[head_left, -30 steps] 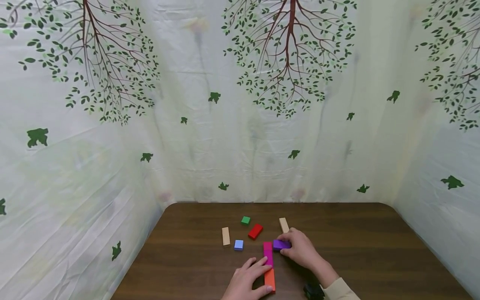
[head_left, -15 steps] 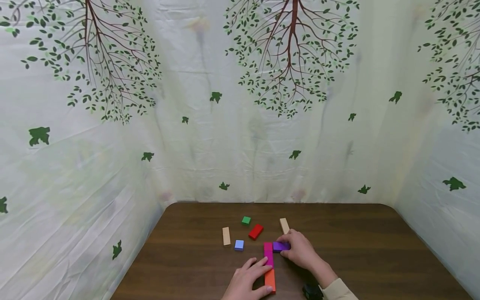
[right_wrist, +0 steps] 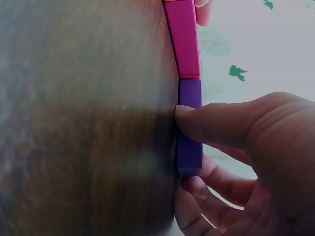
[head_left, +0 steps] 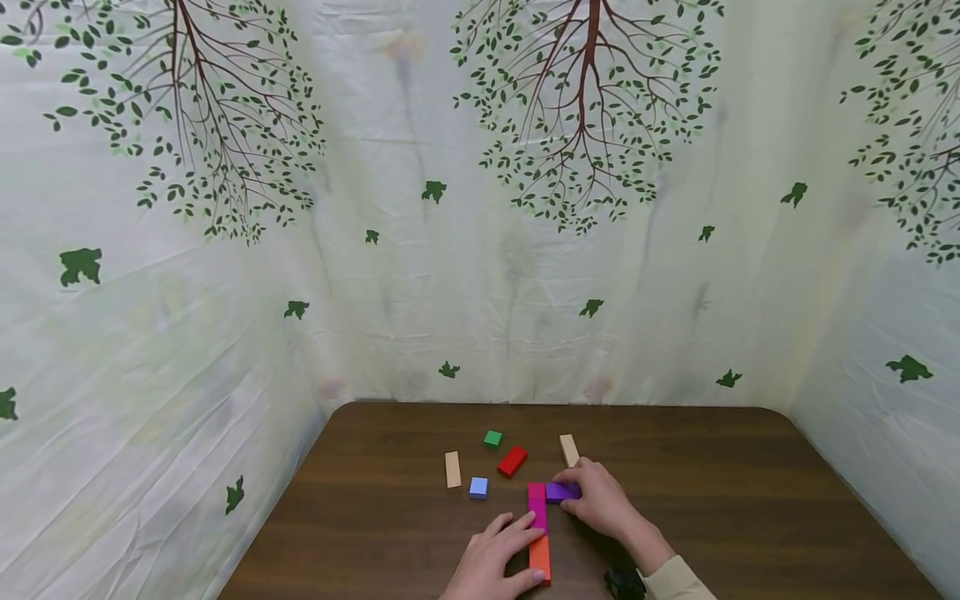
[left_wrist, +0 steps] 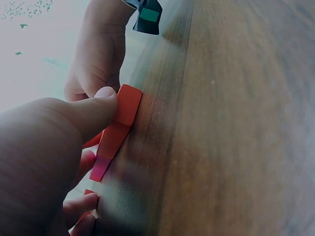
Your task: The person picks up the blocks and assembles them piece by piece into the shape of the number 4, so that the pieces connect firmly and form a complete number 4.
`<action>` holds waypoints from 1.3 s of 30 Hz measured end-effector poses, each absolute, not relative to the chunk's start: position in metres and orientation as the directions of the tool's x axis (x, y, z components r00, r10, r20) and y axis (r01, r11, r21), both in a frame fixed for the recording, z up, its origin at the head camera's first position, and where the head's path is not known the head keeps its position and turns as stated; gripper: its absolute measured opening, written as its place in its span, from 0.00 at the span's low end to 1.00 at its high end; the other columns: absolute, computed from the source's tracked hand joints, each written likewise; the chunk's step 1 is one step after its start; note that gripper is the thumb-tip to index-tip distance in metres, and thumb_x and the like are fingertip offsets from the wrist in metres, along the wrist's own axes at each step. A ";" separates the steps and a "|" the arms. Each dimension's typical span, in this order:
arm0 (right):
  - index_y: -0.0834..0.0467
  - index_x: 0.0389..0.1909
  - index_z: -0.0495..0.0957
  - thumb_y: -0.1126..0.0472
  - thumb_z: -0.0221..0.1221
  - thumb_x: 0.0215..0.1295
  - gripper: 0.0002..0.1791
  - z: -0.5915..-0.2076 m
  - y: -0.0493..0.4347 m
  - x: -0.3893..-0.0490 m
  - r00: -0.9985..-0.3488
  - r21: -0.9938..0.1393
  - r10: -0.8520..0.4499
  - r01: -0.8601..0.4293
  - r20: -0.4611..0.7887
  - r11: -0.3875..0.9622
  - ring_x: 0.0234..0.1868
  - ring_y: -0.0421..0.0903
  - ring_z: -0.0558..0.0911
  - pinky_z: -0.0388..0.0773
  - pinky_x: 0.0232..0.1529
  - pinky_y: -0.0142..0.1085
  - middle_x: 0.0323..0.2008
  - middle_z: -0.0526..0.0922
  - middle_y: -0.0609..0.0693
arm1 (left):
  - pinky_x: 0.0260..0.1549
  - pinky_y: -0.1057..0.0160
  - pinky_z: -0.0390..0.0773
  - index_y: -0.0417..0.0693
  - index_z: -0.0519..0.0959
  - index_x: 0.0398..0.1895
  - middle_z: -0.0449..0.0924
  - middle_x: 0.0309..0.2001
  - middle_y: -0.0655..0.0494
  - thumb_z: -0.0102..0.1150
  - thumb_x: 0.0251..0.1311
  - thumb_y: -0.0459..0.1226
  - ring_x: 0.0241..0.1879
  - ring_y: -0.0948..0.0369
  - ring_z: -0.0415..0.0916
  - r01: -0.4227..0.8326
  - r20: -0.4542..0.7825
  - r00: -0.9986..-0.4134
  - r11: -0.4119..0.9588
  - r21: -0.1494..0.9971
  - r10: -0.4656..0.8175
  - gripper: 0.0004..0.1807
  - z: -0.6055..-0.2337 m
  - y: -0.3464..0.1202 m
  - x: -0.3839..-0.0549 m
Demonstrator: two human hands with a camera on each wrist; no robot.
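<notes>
**Purple block [head_left: 557, 492] held right of magenta block [head_left: 538, 510]**

Left of magenta block: blue block [head_left: 478, 488], head view only. Left hand [head_left: 495, 560]: fingers extended, touching orange block [head_left: 541, 554] at magenta's near end. Right hand [head_left: 603, 504]: fingers pinch purple block; right-wrist view shows its outer end, covered in head view.

Purple block [head_left: 562, 492]: rectangular, lying flat, crosswise, pinched by right hand [head_left: 603, 503]; its left end meets the right side of the row's far end. Row: magenta block [head_left: 537, 517] with orange block [head_left: 539, 563] at its near end, end to end, flat. Deeper pink at row's far end; can't tell if separate piece. Left hand [head_left: 495, 558] touches row, fingers on magenta, thumb on orange.
</notes>
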State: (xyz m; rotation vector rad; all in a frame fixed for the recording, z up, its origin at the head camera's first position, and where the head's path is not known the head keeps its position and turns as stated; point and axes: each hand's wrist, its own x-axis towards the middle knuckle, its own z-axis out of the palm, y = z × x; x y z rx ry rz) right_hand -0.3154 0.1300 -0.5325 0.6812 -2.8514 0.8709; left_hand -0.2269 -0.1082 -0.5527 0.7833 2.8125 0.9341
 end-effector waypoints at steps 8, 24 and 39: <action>0.51 0.45 0.88 0.61 0.74 0.53 0.16 -0.532 0.129 -0.315 -0.897 -0.505 -0.392 -0.440 0.205 0.743 0.37 0.46 0.73 0.71 0.36 0.44 0.37 0.75 0.45 | 0.55 0.39 0.67 0.70 0.73 0.69 0.64 0.73 0.69 0.53 0.63 0.67 0.71 0.47 0.60 0.451 0.098 -0.865 0.679 0.578 0.491 0.33 -0.556 -0.109 -0.229; 0.51 0.45 0.88 0.62 0.74 0.52 0.17 -0.533 0.128 -0.314 -0.897 -0.510 -0.387 -0.440 0.213 0.739 0.35 0.45 0.72 0.69 0.35 0.42 0.36 0.76 0.45 | 0.54 0.39 0.67 0.70 0.73 0.69 0.64 0.73 0.69 0.54 0.64 0.66 0.71 0.47 0.60 0.454 0.100 -0.865 0.682 0.573 0.491 0.33 -0.556 -0.109 -0.229; 0.51 0.46 0.88 0.63 0.74 0.52 0.18 -0.532 0.129 -0.316 -0.895 -0.499 -0.398 -0.444 0.203 0.744 0.37 0.46 0.72 0.70 0.35 0.43 0.37 0.76 0.46 | 0.53 0.40 0.67 0.68 0.73 0.70 0.65 0.73 0.67 0.54 0.65 0.65 0.70 0.47 0.61 0.471 0.118 -0.859 0.678 0.565 0.498 0.32 -0.553 -0.109 -0.226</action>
